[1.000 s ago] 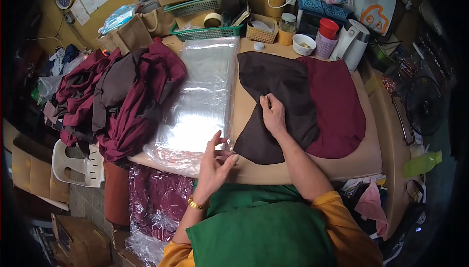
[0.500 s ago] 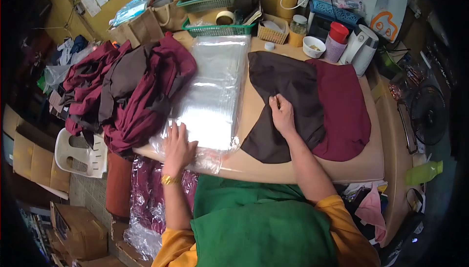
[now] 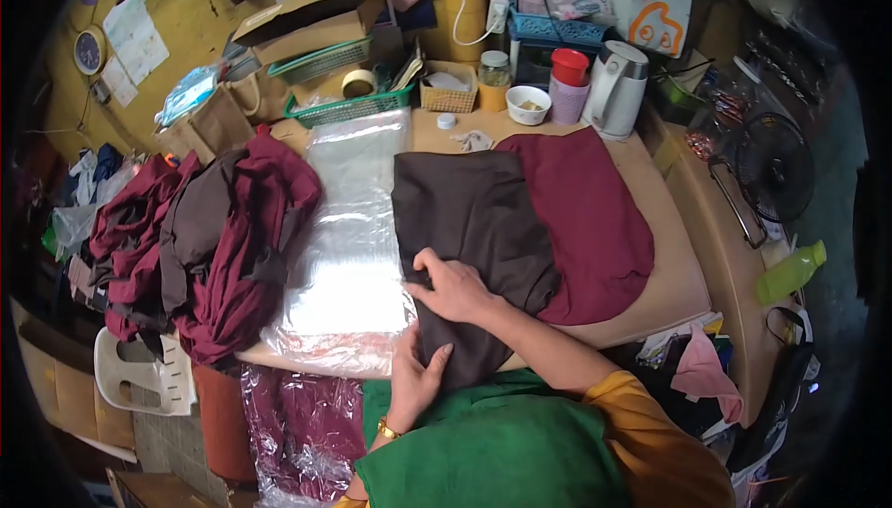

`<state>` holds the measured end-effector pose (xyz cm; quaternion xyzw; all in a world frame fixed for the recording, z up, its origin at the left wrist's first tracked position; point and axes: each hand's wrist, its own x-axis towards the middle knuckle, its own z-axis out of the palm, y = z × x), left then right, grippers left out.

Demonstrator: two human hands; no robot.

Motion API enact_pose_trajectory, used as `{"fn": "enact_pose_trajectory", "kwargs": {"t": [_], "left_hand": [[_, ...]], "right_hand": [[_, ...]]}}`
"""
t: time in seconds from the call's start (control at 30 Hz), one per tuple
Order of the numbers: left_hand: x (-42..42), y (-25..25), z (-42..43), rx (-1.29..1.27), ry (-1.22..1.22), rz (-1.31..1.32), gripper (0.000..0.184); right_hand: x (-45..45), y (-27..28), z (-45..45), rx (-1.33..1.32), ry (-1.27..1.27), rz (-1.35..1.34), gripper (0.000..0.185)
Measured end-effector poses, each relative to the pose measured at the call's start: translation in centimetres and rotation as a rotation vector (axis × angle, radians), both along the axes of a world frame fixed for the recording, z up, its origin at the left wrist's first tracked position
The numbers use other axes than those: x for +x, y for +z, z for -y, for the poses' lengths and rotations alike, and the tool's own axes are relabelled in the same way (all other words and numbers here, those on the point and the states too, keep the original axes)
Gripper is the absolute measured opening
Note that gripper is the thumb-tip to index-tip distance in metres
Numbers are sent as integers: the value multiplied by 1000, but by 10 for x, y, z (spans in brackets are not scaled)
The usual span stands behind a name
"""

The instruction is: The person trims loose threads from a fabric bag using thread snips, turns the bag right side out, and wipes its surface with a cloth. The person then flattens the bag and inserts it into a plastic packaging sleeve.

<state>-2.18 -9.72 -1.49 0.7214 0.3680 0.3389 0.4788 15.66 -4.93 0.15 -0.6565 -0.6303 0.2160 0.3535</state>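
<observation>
A folded dark brown and maroon garment lies on the table, its dark brown part (image 3: pixel 469 197) to the left and its maroon part (image 3: pixel 595 229) to the right. My right hand (image 3: pixel 455 292) rests on the brown part near its left edge, with bent fingers and thumb gripping the fabric there. Just below, my left hand (image 3: pixel 415 376) is at the garment's lower left edge, thumb apart from its straight fingers. A gold watch (image 3: pixel 387 428) is on the left wrist. Left of the garment lies a stack of clear plastic bags (image 3: pixel 344 229), partly under its edge.
A heap of maroon and brown garments (image 3: pixel 223 238) covers the table's left end. Along the back stand a green basket (image 3: pixel 348 108), a jar (image 3: pixel 492 76), a white bowl (image 3: pixel 528 106), a red-lidded cup (image 3: pixel 569 90) and an electric kettle (image 3: pixel 616 90). Bagged maroon cloth (image 3: pixel 307 424) is below the front edge.
My left hand has moved right, from the plastic bags to the garment's edge. My right hand has shifted left with the brown fabric, whose left side now lies straighter and overlaps the bags. The view has turned.
</observation>
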Motion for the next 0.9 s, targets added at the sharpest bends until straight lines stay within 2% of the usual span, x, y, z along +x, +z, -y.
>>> {"fn": "enact_pose_trajectory", "kwargs": {"t": [0.03, 0.1, 0.13, 0.2, 0.23, 0.3, 0.37, 0.4, 0.43, 0.47, 0.5, 0.53, 0.57, 0.6, 0.63, 0.67, 0.7, 0.73, 0.8, 0.83, 0.87, 0.9], "left_hand": [[2, 1, 2, 4, -14, 6, 51], [-1, 9, 9, -254, -254, -31, 30], [-7, 9, 12, -253, -270, -34, 30], [-23, 11, 13, -33, -451, -440, 19], [-27, 29, 17, -30, -462, -443, 19], [-36, 71, 24, -167, -295, -630, 15], [-81, 32, -14, -138, -220, -329, 16], [-96, 33, -29, -285, -1, -77, 13], [-93, 68, -32, -324, 243, 36, 8], [-85, 86, -43, -47, 256, 288, 7], [-87, 110, -58, 132, 82, 406, 20], [-79, 129, -56, 136, 44, 622, 31], [-61, 153, -44, 238, 71, 674, 26], [-48, 171, -26, 223, 87, 589, 21], [-44, 168, -24, 308, -83, 480, 19], [-39, 165, -23, 398, -262, 379, 21], [-35, 162, -21, 481, -439, 295, 27], [-20, 167, -14, 519, -568, 51, 25], [0, 133, -4, 559, -706, -225, 16], [-2, 125, -6, 236, -814, -268, 16], [-4, 118, -7, -98, -913, -296, 17], [-5, 108, -11, 62, -831, -218, 20]], "right_hand": [[-3, 7, 0, -33, -8, 26, 48], [-8, 19, -1, -60, 7, 68, 53], [-9, 17, -5, -59, -8, 67, 53], [-10, 11, -14, -134, 32, 159, 50], [-10, 16, -16, -182, 46, 117, 44], [-5, 2, -30, -175, 36, 102, 45], [-4, -3, -46, -84, 56, -13, 45], [-6, 5, -59, 49, 102, -98, 44], [-8, 16, -77, 185, 151, -183, 43], [-13, 35, -100, 353, 213, -282, 45], [-14, 72, -106, 424, 282, -395, 44], [-23, 96, -120, 448, 365, -786, 40], [-18, 132, -110, 385, 431, -952, 33], [-10, 155, -104, 327, 474, -1070, 27], [-4, 172, -93, 361, 465, -1081, 21], [7, 171, -86, 431, 401, -1027, 18], [18, 155, -88, 612, 429, -1008, 17], [35, 144, -68, 587, 321, -859, 18], [71, 96, -27, 388, 5, -565, 16], [85, 77, -7, 288, -98, -296, 17], [101, 45, 11, 252, -147, -152, 14], [109, 24, 32, 212, -225, -167, 12]]}}
